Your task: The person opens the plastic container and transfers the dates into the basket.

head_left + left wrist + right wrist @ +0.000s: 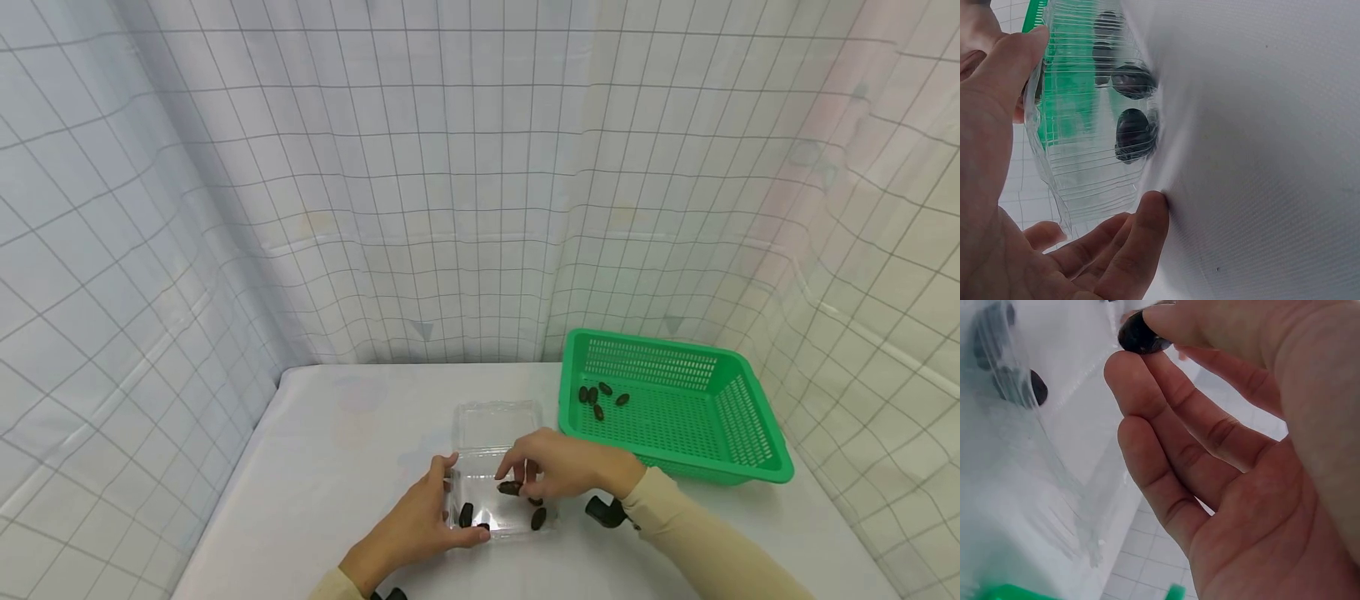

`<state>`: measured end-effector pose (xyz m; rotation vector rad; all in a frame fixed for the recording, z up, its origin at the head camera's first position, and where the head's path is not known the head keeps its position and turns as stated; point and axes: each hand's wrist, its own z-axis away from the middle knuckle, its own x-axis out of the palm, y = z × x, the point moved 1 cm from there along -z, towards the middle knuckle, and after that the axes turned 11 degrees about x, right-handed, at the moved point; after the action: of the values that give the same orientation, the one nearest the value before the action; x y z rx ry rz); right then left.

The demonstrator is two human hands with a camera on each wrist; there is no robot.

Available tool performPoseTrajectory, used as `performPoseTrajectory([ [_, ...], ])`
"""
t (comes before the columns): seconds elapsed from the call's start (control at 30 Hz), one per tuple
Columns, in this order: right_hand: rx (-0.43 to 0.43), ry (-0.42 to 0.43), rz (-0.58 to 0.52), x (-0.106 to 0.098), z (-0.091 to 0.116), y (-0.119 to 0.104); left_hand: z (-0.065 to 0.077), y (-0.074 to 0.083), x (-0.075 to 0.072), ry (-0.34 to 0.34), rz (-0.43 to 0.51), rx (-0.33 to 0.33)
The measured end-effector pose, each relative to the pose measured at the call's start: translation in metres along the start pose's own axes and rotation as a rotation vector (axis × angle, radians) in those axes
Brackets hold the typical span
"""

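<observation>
A clear plastic clamshell box (498, 510) lies on the table with its lid (498, 423) folded back. My left hand (416, 523) holds it at the left side, the thumb along the front edge and the fingers by the left wall. Inside are several dark, shiny oval pieces (538, 518), like dates or olives; the left wrist view shows some, such as one piece (1132, 134), through the ribbed wall. Over the box, my right hand (566, 464) pinches another dark oval piece (510, 487) between thumb and fingertips. The right wrist view shows its other fingers loosely bent.
A green perforated basket (750, 450) stands to the right, behind the right forearm, with several dark oval pieces (598, 412) at its left end. White cloth (337, 450) covers the table, and a gridded white curtain (465, 208) surrounds it.
</observation>
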<state>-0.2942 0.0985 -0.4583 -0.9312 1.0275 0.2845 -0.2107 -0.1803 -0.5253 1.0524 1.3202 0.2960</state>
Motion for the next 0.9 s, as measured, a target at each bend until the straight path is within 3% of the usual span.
performPoseTrajectory([
  [0.3, -0.037, 0.099, -0.006, -0.026, 0.011, 0.008, -0.001, 0.001, 0.000, -0.003, 0.006, -0.021],
  [0.63, 0.044, 0.222, -0.037, -0.056, 0.032, 0.022, -0.001, 0.002, 0.000, 0.000, 0.011, -0.027],
  [0.9, 0.107, 0.332, -0.054, -0.079, 0.045, 0.047, 0.001, 0.003, 0.000, 0.005, 0.021, -0.036],
])
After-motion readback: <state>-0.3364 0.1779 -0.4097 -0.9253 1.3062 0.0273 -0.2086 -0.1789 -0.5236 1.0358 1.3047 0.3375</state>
